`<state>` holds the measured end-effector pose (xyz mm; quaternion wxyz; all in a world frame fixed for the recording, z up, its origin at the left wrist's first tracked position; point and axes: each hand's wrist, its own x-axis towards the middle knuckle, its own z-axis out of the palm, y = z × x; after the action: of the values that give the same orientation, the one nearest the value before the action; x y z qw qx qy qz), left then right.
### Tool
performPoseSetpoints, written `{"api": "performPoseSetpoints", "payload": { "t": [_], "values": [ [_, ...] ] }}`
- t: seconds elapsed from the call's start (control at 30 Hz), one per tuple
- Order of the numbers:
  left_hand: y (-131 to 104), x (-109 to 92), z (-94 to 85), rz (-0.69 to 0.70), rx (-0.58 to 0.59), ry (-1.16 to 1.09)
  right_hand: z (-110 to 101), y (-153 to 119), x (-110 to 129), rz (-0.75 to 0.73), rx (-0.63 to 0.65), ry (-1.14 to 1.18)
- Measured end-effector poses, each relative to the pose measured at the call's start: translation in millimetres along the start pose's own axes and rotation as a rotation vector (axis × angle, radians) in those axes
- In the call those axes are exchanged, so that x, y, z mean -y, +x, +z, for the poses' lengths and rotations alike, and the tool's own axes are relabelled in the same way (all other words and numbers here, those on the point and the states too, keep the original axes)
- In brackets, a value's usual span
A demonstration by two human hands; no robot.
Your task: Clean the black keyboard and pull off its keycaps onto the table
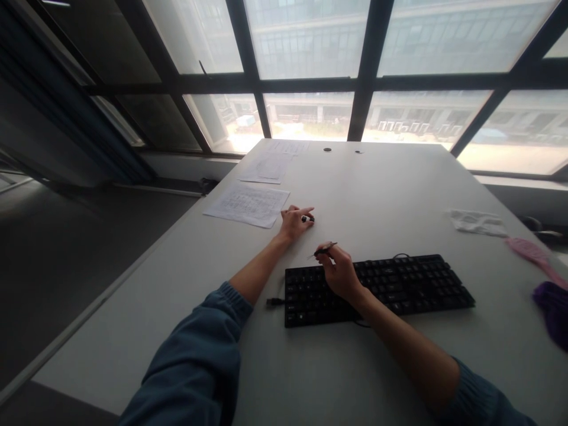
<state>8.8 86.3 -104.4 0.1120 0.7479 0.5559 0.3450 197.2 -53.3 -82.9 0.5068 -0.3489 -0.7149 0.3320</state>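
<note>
Blue cloth sleeves (190, 361) spread across the bottom of the frame. Near the centre, our left hand (294, 225) seems to pinch a small black object (311, 219), too small to identify. Our right hand (341, 273), with its grip closed on a slim dark tool with a thin metal tip (326, 249), sits lower and to the right, over a long black plastic keyboard (412, 281). The tool's long axis slants from upper right to lower left, so its tip points below the small black object, near but apart.
</note>
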Motion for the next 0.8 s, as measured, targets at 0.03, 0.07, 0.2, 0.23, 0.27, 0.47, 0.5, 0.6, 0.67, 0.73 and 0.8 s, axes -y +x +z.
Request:
{"api": "performPoseSetpoints", "payload": {
  "t": [0.03, 0.07, 0.2, 0.23, 0.27, 0.47, 0.5, 0.6, 0.67, 0.73, 0.8],
  "values": [
    [0, 0, -0.4, -0.002, 0.002, -0.001, 0, 0, 0, 0.0, 0.0, 0.001],
    [0, 0, -0.9, -0.004, 0.004, -0.002, 0, 0, 0, 0.002, -0.001, 0.003],
    [-2, -3, -4.8, 0.002, -0.002, 0.008, 2, 1, -2, 0.047, -0.04, 0.047],
    [-4, -5, -7.1, 0.009, -0.014, 0.012, 2, 2, -3, 0.067, -0.071, 0.068],
    [-6, -8, -10.1, 0.017, -0.031, 0.017, 1, 3, -3, 0.087, -0.108, 0.089],
    [-34, -36, -35.7, 0.081, -0.15, 0.015, -11, 8, 3, 0.149, -0.09, 0.066],
    [-41, -40, -39.6, 0.097, -0.147, 0.007, -13, 8, 4, 0.152, -0.048, 0.051],
    [-67, -53, -49.0, 0.135, -0.084, -0.037, -15, 7, 5, 0.157, 0.052, 0.006],
    [-85, -60, -53.9, 0.137, -0.029, -0.076, -14, 5, 5, 0.148, 0.107, -0.033],
    [-103, -67, -58.0, 0.125, 0.024, -0.115, -14, 4, 5, 0.13, 0.159, -0.067],
    [-118, -73, -60.7, 0.122, 0.08, -0.147, -13, 3, 5, 0.088, 0.201, -0.089]
  ]
}}
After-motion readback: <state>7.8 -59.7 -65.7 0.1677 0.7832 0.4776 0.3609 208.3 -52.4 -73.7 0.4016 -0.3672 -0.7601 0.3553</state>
